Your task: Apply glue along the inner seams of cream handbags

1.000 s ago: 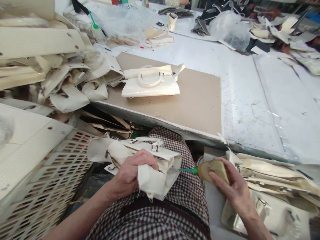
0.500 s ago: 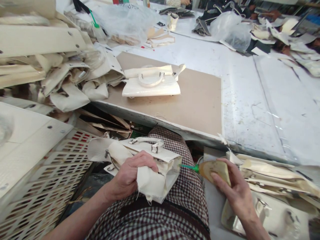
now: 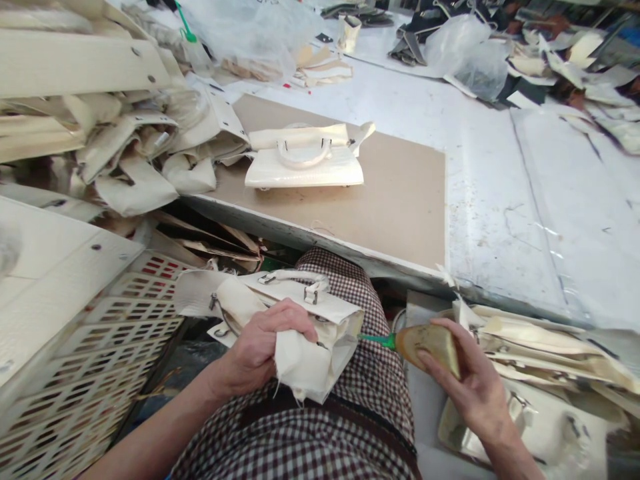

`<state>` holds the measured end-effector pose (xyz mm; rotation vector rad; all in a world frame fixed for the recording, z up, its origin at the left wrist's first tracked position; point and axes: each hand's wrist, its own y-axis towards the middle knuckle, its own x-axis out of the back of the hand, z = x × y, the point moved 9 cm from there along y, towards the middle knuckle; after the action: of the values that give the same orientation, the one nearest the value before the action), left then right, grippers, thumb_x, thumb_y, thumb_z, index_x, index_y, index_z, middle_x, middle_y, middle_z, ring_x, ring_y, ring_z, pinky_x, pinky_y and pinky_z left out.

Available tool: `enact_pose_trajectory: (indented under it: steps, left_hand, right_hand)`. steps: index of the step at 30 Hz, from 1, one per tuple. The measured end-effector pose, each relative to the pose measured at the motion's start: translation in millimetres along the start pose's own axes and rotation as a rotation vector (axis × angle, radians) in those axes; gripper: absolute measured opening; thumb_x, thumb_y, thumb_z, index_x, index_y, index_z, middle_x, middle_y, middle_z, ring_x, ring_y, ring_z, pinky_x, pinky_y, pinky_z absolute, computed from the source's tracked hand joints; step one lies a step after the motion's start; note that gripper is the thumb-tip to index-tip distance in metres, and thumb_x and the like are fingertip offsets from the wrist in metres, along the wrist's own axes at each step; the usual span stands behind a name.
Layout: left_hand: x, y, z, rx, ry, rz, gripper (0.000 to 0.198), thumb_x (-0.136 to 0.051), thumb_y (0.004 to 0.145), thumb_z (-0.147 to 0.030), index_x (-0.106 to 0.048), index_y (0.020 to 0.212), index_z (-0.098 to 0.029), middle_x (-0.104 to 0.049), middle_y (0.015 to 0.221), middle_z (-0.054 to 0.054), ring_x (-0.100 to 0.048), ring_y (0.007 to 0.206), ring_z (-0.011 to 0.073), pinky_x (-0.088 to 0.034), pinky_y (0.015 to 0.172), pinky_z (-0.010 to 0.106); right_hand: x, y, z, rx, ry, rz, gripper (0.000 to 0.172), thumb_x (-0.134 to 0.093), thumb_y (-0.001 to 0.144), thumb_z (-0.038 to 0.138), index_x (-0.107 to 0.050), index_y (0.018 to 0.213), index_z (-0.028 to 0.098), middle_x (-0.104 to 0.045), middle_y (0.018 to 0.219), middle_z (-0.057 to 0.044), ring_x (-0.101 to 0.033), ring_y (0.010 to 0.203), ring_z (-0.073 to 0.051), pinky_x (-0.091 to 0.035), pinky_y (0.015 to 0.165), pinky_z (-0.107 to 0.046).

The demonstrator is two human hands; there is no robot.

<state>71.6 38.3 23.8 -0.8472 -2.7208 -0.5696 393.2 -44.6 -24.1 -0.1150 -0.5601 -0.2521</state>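
Observation:
Over my lap, my left hand [image 3: 273,340] grips a cream handbag [image 3: 305,370] with raw, frayed edges, a short handle and metal rings. The bag lies on its side with its open end toward the right. In my right hand [image 3: 467,373] is a yellowish glue bottle [image 3: 425,343], held sideways between thumb and fingers. Its thin green nozzle [image 3: 380,340] points left, with the tip at the bag's open edge; whether it touches I cannot tell. Another cream handbag [image 3: 305,163] with an upright handle lies on the brown board [image 3: 400,213] ahead of me.
A white plastic crate [image 3: 100,347] stands at my left, below heaped cream bag pieces [image 3: 125,133]. More cream bags [image 3: 545,413] are stacked at my right. Clear plastic bags [image 3: 465,53] and dark and cream scraps lie across the white table [image 3: 490,180].
The nozzle tip has shifted slightly left and down along the bag's edge as my right hand moved a little left. My left hand keeps its grip. The view has tilted slightly.

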Motion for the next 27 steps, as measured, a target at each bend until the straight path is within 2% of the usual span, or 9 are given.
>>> enact_pose_trajectory:
  steps: [5, 10, 16, 22, 27]
  left_hand:
    - [2.0, -1, 2, 0.025, 0.001, -0.020, 0.016, -0.066, 0.101, -0.032, -0.073, 0.097, -0.017, -0.074, 0.087, 0.008, -0.065, 0.084, 0.0212, -0.051, 0.080, 0.030]
    - [0.3, 1, -2, -0.017, 0.017, -0.012, 0.019, -0.069, 0.100, -0.035, -0.073, 0.096, -0.017, -0.074, 0.085, 0.008, -0.066, 0.083, 0.0206, -0.051, 0.077, 0.029]
    - [-3.5, -1, -2, -0.008, 0.034, 0.004, 0.018, -0.069, 0.100, -0.034, -0.072, 0.096, -0.017, -0.074, 0.085, 0.007, -0.066, 0.084, 0.0198, -0.051, 0.078, 0.028]
    - [-1.4, -2, -4, -0.010, 0.029, -0.008, 0.019, -0.067, 0.102, -0.035, -0.072, 0.097, -0.017, -0.073, 0.085, 0.007, -0.065, 0.083, 0.0192, -0.051, 0.078, 0.028]
    - [-1.5, -2, -3, -0.018, 0.018, -0.019, 0.014, -0.067, 0.102, -0.029, -0.072, 0.098, -0.017, -0.073, 0.086, 0.007, -0.065, 0.084, 0.0185, -0.050, 0.079, 0.027]
  right_hand:
    - [2, -1, -8, -0.030, 0.018, -0.046, 0.048, -0.082, 0.084, 0.050, -0.066, 0.122, 0.027, -0.073, 0.112, -0.007, -0.071, 0.094, -0.026, -0.057, 0.083, -0.034]
    - [-6, -4, -18, -0.143, 0.072, 0.047, 0.054, -0.085, 0.079, 0.054, -0.068, 0.121, 0.025, -0.074, 0.105, -0.006, -0.071, 0.090, -0.026, -0.057, 0.079, -0.032]
    - [-2, -6, -20, -0.243, 0.216, -0.099, 0.057, -0.089, 0.074, 0.054, -0.067, 0.118, 0.025, -0.075, 0.103, -0.005, -0.072, 0.089, -0.024, -0.059, 0.077, -0.029]
    - [-16, -7, -32, -0.251, 0.243, -0.039, 0.059, -0.090, 0.074, 0.052, -0.066, 0.121, 0.025, -0.073, 0.106, -0.006, -0.070, 0.095, -0.026, -0.058, 0.084, -0.034]
    - [-13, -11, -37, -0.234, 0.260, -0.143, 0.058, -0.090, 0.075, 0.049, -0.066, 0.121, 0.025, -0.073, 0.107, -0.006, -0.070, 0.095, -0.026, -0.057, 0.081, -0.035]
